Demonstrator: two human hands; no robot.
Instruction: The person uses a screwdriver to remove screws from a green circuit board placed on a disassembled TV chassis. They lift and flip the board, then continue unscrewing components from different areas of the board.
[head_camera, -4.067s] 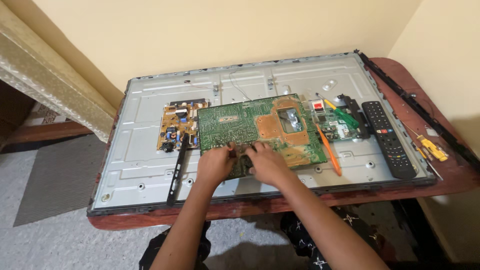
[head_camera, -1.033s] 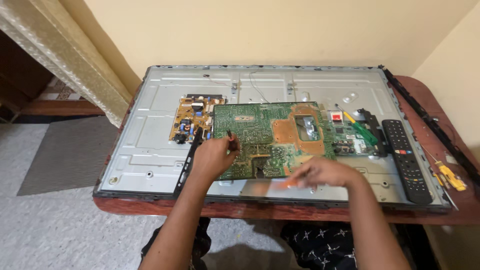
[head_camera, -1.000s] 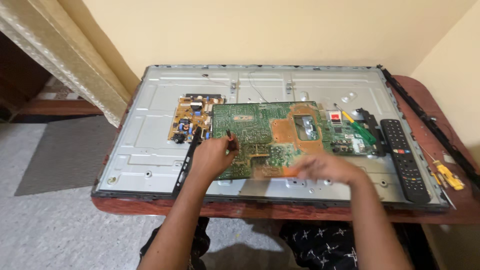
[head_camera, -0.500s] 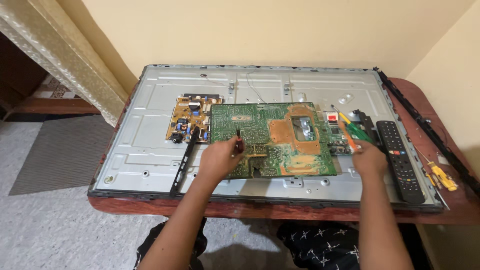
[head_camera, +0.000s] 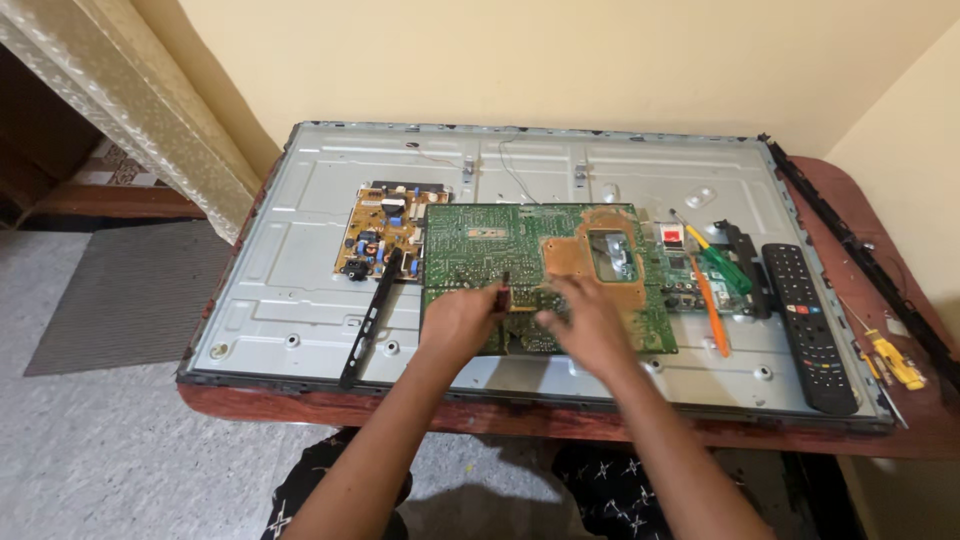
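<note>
A large green circuit board lies on the grey metal back panel of a flat screen laid on a table. My left hand rests on the board's near edge and pinches a small dark part upright against it. My right hand lies beside it on the board, fingers spread and holding nothing. An orange screwdriver lies on the panel to the right of my right hand.
A yellow-brown power board sits left of the green one, with a black strip below it. On the right lie a green-handled screwdriver, a black remote and a yellow screwdriver. The red-brown table shows at the right edge.
My right hand held the orange screwdriver, carried it to the right and laid it on the panel, then came back to the board. My left hand stayed pinching the dark part.
</note>
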